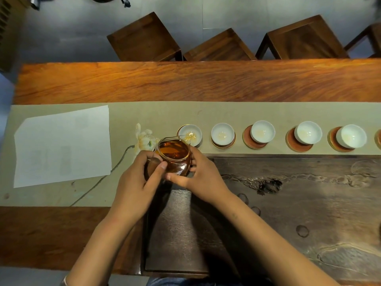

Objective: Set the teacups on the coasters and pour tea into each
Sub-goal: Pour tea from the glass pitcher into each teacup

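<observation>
A glass pitcher (175,157) of amber tea is held between my left hand (142,174) and my right hand (198,174), tilted toward the leftmost white teacup (190,134). A thin stream of tea runs from its spout into that cup. Several more white teacups stand in a row to the right, among them one (222,134), another (262,131) and a third (308,132), each on a round brown coaster (250,142). These cups hold only a pale trace at the bottom.
A white sheet of paper (61,145) lies at the left on the beige table runner (226,112). A dark wooden tea tray (288,203) fills the near right. Wooden stools (144,38) stand beyond the table's far edge.
</observation>
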`<action>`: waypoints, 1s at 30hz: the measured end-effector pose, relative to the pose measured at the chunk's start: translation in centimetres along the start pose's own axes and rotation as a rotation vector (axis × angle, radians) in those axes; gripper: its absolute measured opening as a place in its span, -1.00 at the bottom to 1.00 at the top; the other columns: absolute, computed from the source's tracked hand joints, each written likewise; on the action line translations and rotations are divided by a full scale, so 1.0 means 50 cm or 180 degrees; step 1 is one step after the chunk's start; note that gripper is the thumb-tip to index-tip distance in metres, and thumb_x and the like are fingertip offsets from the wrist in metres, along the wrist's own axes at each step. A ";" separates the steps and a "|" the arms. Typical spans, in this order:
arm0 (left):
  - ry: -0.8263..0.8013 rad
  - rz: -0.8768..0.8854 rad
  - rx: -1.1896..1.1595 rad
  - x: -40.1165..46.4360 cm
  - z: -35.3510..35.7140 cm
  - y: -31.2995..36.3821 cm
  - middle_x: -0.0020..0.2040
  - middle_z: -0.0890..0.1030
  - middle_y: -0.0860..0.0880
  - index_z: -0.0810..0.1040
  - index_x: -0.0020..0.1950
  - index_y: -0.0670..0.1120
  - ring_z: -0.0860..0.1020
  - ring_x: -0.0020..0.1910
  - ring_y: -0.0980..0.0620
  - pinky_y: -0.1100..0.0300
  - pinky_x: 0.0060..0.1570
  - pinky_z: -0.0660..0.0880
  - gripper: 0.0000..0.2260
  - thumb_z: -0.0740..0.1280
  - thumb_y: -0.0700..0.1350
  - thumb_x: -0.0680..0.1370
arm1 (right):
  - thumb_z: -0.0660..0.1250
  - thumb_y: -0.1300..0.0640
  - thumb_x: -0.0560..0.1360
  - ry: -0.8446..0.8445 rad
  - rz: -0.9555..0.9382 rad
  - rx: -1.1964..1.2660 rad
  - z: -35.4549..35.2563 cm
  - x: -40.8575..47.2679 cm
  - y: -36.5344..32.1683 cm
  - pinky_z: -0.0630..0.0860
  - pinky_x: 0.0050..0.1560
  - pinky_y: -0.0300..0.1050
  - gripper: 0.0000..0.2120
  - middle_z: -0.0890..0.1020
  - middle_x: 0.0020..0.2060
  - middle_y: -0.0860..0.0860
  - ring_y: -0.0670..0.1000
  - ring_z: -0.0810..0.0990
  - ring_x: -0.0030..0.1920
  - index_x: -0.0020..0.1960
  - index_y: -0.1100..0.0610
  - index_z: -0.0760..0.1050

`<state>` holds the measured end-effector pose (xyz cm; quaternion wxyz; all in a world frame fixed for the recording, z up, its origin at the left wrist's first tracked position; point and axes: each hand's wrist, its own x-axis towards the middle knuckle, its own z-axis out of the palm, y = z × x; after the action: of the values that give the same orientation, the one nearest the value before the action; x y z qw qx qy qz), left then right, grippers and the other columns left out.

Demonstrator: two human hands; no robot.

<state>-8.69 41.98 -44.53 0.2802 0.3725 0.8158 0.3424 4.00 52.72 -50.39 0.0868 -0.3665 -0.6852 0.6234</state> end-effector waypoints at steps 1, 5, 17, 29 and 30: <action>0.0005 0.0002 -0.0011 0.000 0.000 0.000 -0.09 0.54 0.31 0.47 0.01 0.10 0.53 -0.15 0.30 0.49 -0.26 0.38 -0.75 0.19 0.22 0.49 | 0.52 -0.25 0.27 0.0016 -0.0010 -0.0014 0.000 0.000 0.000 0.55 0.24 -0.04 -0.31 0.60 0.18 -0.26 -0.24 0.56 0.19 0.34 -0.27 0.34; 0.0020 0.0014 -0.0020 0.000 -0.001 0.000 -0.09 0.54 0.32 0.47 0.01 0.11 0.53 -0.15 0.30 0.50 -0.26 0.38 -0.76 0.19 0.23 0.49 | 0.51 -0.27 0.26 0.0061 -0.0038 -0.0087 0.001 0.000 -0.003 0.56 0.23 -0.09 -0.38 0.58 0.13 -0.34 -0.28 0.56 0.17 0.24 -0.44 0.31; -0.0005 0.0003 0.0042 -0.002 -0.003 -0.006 -0.07 0.54 0.31 0.47 0.01 0.11 0.53 -0.12 0.29 0.49 -0.28 0.37 -0.76 0.20 0.22 0.50 | 0.51 -0.26 0.29 0.0022 -0.0110 -0.0187 -0.001 -0.001 -0.008 0.55 0.20 -0.20 -0.40 0.54 0.06 -0.45 -0.32 0.55 0.16 0.16 -0.57 0.25; -0.0007 -0.0001 0.0024 0.000 -0.003 0.002 -0.08 0.54 0.32 0.48 0.03 0.11 0.53 -0.12 0.31 0.50 -0.27 0.38 -0.73 0.18 0.24 0.49 | 0.51 -0.27 0.29 -0.0016 -0.0109 -0.0183 -0.004 0.003 -0.008 0.57 0.21 -0.12 -0.42 0.58 0.09 -0.35 -0.28 0.57 0.15 0.15 -0.56 0.25; -0.0014 -0.0002 0.0019 0.000 -0.003 0.002 -0.07 0.54 0.31 0.48 0.03 0.11 0.53 -0.11 0.31 0.51 -0.27 0.38 -0.73 0.18 0.24 0.49 | 0.51 -0.27 0.29 -0.0020 -0.0119 -0.0177 -0.004 0.003 -0.009 0.57 0.21 -0.12 -0.41 0.58 0.09 -0.35 -0.28 0.57 0.15 0.16 -0.56 0.25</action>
<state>-8.76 41.97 -44.36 0.2811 0.3739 0.8163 0.3390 3.83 53.01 -50.01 0.0860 -0.3540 -0.7092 0.6036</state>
